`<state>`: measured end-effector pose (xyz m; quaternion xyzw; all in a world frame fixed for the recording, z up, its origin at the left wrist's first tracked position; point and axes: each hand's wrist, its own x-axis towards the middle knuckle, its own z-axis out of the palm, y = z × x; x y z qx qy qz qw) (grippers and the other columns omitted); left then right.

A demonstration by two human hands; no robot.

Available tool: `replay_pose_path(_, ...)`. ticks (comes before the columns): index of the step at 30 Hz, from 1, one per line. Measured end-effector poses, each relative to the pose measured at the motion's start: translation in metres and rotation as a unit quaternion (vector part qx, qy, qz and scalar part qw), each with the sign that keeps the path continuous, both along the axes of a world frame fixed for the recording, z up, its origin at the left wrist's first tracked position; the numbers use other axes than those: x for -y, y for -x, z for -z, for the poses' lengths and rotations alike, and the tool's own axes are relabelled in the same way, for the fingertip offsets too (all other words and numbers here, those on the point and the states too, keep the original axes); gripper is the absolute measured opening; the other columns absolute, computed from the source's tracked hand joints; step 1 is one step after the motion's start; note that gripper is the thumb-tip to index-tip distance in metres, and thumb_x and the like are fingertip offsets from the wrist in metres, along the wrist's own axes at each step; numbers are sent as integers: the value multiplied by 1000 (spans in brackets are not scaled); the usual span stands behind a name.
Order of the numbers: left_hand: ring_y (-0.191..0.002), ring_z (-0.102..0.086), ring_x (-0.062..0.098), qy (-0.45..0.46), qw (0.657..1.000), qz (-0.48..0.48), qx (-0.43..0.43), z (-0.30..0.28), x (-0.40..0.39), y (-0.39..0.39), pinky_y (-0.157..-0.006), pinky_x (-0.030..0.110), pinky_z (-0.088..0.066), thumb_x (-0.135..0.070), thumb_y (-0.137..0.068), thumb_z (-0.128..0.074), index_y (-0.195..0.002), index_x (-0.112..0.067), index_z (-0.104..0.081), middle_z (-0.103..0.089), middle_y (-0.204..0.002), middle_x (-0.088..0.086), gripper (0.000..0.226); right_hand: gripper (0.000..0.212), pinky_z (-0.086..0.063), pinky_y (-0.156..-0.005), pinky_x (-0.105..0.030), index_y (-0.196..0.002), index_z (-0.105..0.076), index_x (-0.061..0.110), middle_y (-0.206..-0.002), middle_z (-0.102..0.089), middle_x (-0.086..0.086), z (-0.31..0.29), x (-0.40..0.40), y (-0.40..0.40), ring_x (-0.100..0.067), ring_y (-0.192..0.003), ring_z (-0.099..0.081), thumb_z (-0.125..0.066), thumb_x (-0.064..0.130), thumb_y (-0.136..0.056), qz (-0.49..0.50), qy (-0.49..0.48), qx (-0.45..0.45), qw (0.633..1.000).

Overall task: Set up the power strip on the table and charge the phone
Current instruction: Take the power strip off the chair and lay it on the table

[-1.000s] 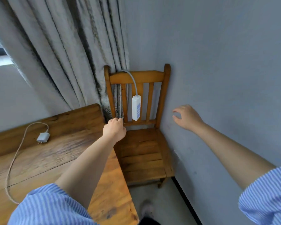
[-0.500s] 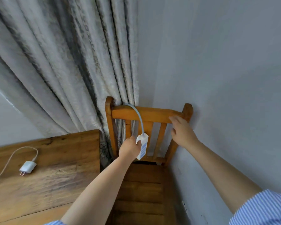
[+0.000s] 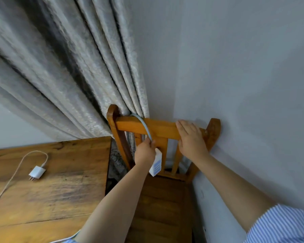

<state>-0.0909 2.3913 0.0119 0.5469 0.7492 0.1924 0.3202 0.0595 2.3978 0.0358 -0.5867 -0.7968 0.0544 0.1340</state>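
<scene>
A small white power strip [image 3: 156,164] hangs in front of the slats of a wooden chair [image 3: 165,128], its grey cord [image 3: 144,125] looped over the top rail and running behind the curtain. My left hand [image 3: 144,152] is closed around the strip's top end, where the cord enters. My right hand [image 3: 191,139] lies flat on the chair's top rail, fingers spread. On the wooden table [image 3: 60,190] at the left lies a white charger plug [image 3: 36,172] with its white cable [image 3: 11,179]. No phone is in view.
A grey patterned curtain [image 3: 68,76] hangs behind the chair and table. A grey wall [image 3: 244,85] runs close along the chair's right side. The chair seat [image 3: 165,199] lies below my arms, wedged between table and wall.
The view has moved closer to the chair. My left hand has closed higher on the power strip at its cord end. My right hand has settled flat on the top rail.
</scene>
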Motion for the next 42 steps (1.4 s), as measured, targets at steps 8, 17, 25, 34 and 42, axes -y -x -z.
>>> replay_pose_path(8,-49,-43,17,-96,990,-41,-91,-25,7,34,-38,26,-26,-23,-98,-35,-88,-5,-50,-51,-64,4,26,64,-53,-84,-42,-111,-57,0,-100,-69,-16,0,6,17,-31,-91,-65,-77,16,-53,87,-78,115,986)
replay_pose_path(17,-69,-55,29,-154,982,-74,-75,-76,-26,86,-51,32,-41,-17,-97,-35,-110,1,-54,-64,-84,22,29,67,-39,-101,-50,-126,-42,-4,-122,-57,-23,3,8,25,-36,-114,-53,-68,9,-66,106,-48,99,988)
replay_pose_path(25,-77,-56,33,-101,985,-78,-116,-86,-9,105,-56,35,-39,-16,-97,-33,-100,5,-56,-64,-97,26,31,68,-15,-113,-54,-135,-9,1,-144,-24,-22,4,5,35,-36,-133,-21,-49,13,-81,120,15,138,983)
replay_pose_path(34,-67,-49,25,-57,984,-97,-135,-85,54,131,-46,29,-37,-13,-96,-36,-97,1,-57,-53,-75,11,25,83,1,-115,-52,-141,1,6,-153,-6,-20,-1,19,58,-34,-141,-1,-57,13,-81,91,42,89,991)
replay_pose_path(42,-73,-56,28,-55,989,-63,-118,-97,144,186,-61,35,-45,-17,-95,-38,-68,-10,-48,-55,-77,9,30,56,-15,-115,-39,-141,-14,11,-154,-14,-9,-21,68,162,-24,-141,-11,-41,11,-92,-164,98,-47,980)
